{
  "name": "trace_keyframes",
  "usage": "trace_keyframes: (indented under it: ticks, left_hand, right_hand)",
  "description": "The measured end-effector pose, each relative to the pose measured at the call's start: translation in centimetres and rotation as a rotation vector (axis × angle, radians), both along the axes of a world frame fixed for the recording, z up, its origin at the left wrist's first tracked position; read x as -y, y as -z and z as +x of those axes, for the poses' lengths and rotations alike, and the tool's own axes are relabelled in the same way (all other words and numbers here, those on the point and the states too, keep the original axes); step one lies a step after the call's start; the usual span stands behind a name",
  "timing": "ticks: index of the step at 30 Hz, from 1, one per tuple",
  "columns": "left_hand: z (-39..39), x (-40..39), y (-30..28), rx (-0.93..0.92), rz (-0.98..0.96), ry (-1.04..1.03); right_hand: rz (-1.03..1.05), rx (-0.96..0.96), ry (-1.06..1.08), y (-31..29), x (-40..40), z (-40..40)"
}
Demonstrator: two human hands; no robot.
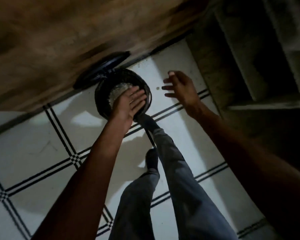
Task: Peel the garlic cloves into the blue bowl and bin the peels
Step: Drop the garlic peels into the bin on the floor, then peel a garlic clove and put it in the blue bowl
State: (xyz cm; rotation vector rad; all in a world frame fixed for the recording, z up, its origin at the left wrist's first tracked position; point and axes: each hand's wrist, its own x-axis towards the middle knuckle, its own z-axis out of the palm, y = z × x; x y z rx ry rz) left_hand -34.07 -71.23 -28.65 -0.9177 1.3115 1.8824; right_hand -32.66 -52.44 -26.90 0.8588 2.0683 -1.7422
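Bin (104,87) against wall (50,40)

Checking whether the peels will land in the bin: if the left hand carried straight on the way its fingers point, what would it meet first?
Probably the bin's far inner rim; the left hand is over its open mouth, though depth is unclear.

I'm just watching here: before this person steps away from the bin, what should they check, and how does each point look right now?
1. Bin lid open: ok, it stands raised against the wall.
2. Foot on the pedal: ok, it reaches the bin's base.
3. Left hand over the opening: ok, held flat above the bin.
4. Left hand emptied of peels: cannot tell, the picture is dark and only pale contents show inside the bin.
5. Right hand free: ok, fingers spread and holding nothing, to the side of the bin.
6. Floor free of dropped peels: not ok, a small speck lies beside the bin.
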Motion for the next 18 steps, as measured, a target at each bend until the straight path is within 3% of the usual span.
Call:
trace_keyframes:
  ticks: [9,13,18]
  left_hand:
    - [2.5,-18.4,-21.7,-0.363,0.001,0.608]
    - [4.7,-28.9,-28.3,-0.539,0.072,0.813]
    - [10.2,-43.6,-32.1,-0.666,0.156,1.019]
  right_hand:
    - [0.290,-0.206,0.257,-22.3,-16.7,10.4]
    - [0.327,-0.294,0.513,-27.7,-24.3,17.3]
    - [0.399,-0.336,0.756,-30.9,-34.4,27.1]
